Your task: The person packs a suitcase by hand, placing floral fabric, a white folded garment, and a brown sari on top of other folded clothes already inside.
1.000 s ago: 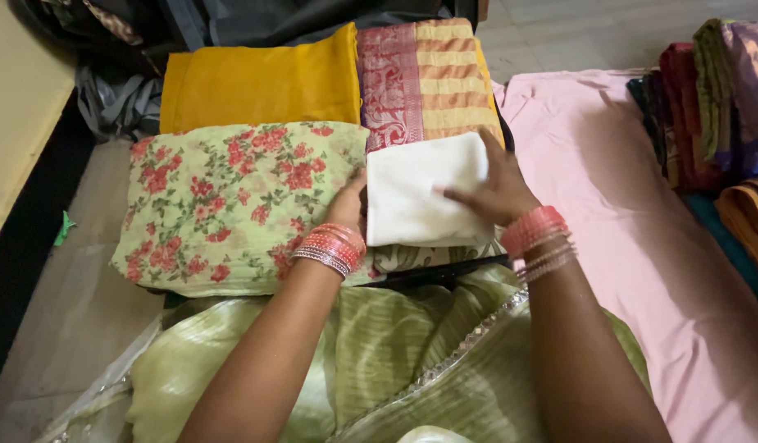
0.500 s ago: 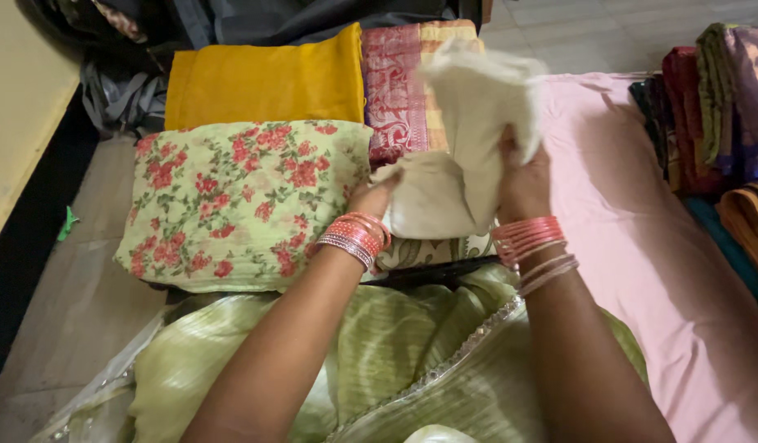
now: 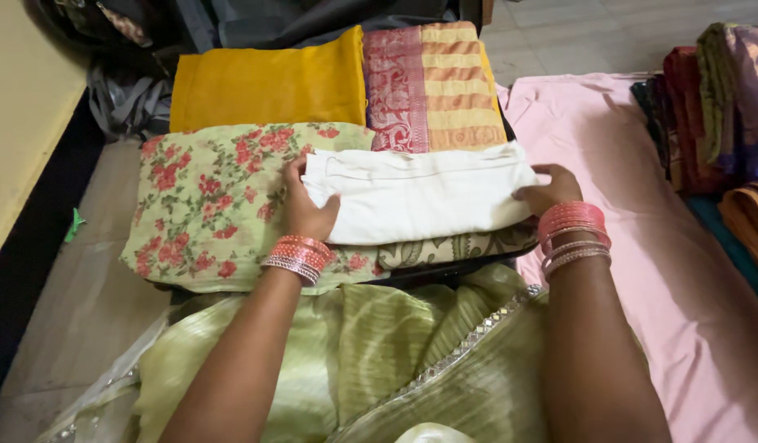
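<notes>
A folded white cloth (image 3: 420, 195) lies spread wide across the lower right of the packed fabrics. My left hand (image 3: 305, 209) grips its left end, and my right hand (image 3: 547, 189) holds its right end. Both wrists carry red and pink bangles. Under the white cloth sits a cream patterned fabric (image 3: 452, 246). To the left lies a light green cloth with red flowers (image 3: 207, 197). Behind it is a folded mustard cloth (image 3: 264, 82), and beside that a red and orange striped fabric (image 3: 436, 82).
A pink sheet (image 3: 641, 221) covers the surface on the right. A stack of folded coloured fabrics (image 3: 715, 107) stands at the far right. Pale green garment (image 3: 379, 353) drapes over my lap. A grey floor strip (image 3: 67, 312) runs along the left.
The white cloth was lifted and opened up in both hands, then laid down again, now spread wider. My left hand moved left and my right hand moved right to its ends.
</notes>
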